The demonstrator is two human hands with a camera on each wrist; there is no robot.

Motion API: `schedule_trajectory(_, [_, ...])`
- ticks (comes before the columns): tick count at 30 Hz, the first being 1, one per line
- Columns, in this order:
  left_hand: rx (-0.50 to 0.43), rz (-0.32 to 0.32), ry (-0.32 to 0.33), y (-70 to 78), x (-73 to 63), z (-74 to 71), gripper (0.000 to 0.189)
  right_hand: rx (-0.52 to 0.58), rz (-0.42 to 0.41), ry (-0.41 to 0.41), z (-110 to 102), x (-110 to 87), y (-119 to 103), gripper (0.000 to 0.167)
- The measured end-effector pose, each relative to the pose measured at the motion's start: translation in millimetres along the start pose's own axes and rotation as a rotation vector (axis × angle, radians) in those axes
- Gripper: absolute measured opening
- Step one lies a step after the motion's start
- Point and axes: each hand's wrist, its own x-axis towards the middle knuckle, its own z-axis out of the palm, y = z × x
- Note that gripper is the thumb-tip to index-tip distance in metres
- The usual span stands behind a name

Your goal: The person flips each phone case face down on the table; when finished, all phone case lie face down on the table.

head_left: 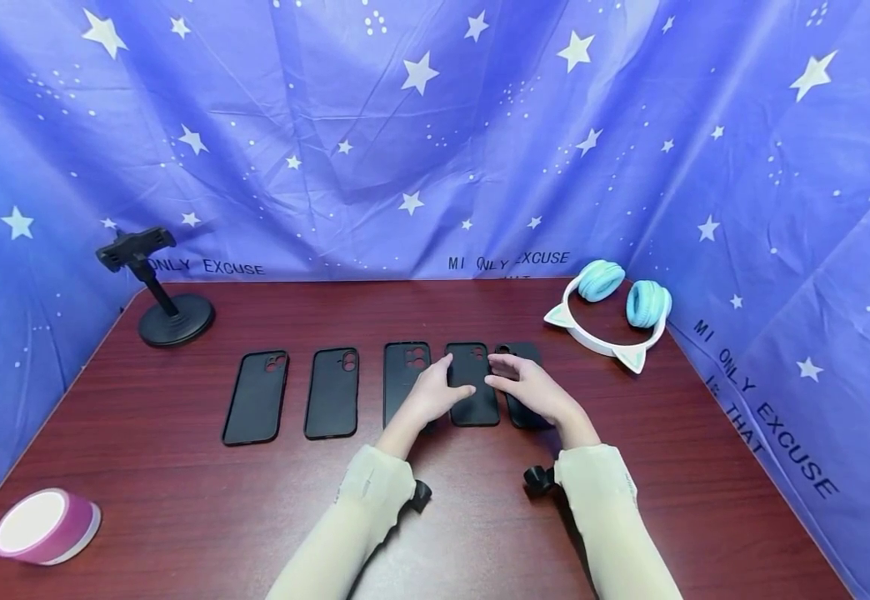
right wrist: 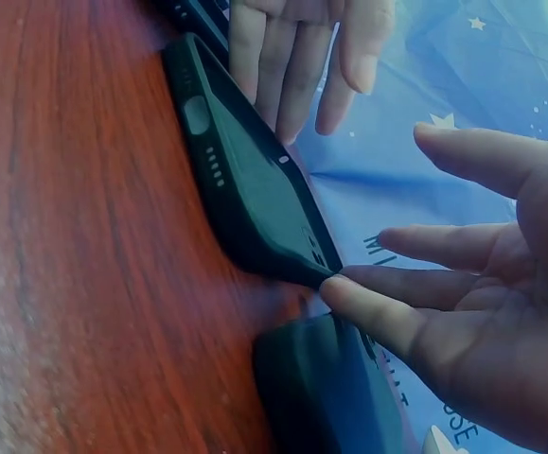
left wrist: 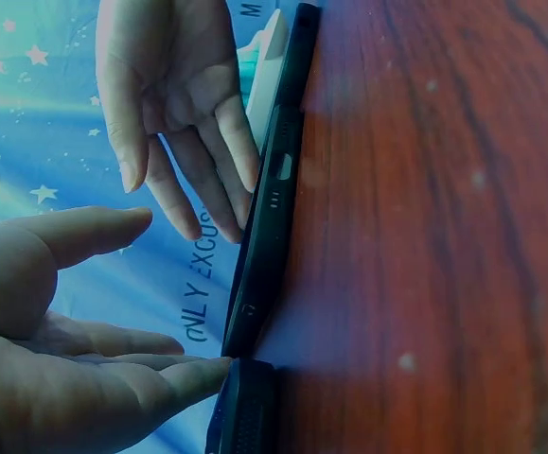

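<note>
Head view: left hand (head_left: pixel 432 395) and right hand (head_left: pixel 534 388), fingers loosely extended, flank a black rectangular phone case (head_left: pixel 477 410), probably stable ungripped because flat.

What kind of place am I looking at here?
Probably a small staged tabletop setup: starry blue cloth hangs behind and beside a reddish-brown table, where five black phone cases lie in a row.

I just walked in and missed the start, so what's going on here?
A person's left hand and right hand are at either side of the fourth black phone case from the left in a row of five. Neither hand grips it. It lies on the table, hollow side up. The cat-ear headphones and phone stand sit farther back.
</note>
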Motion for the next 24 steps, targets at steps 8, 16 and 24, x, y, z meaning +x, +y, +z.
schedule_trajectory(8, [0.019, 0.002, -0.006, -3.0, -0.6, -1.4, 0.075, -0.015, -0.003, -0.003, 3.6, 0.0, -0.5, 0.058])
schedule_trajectory(16, [-0.002, 0.001, -0.005, -3.8, -1.1, -2.4, 0.075, 0.053, -0.008, 0.047, 9.5, 3.6, 0.3, 0.056])
schedule_trajectory(24, [-0.019, -0.016, -0.005, -3.4, -2.3, -1.7, 0.075, 0.065, 0.028, 0.09, 12.1, 4.8, 1.2, 0.056])
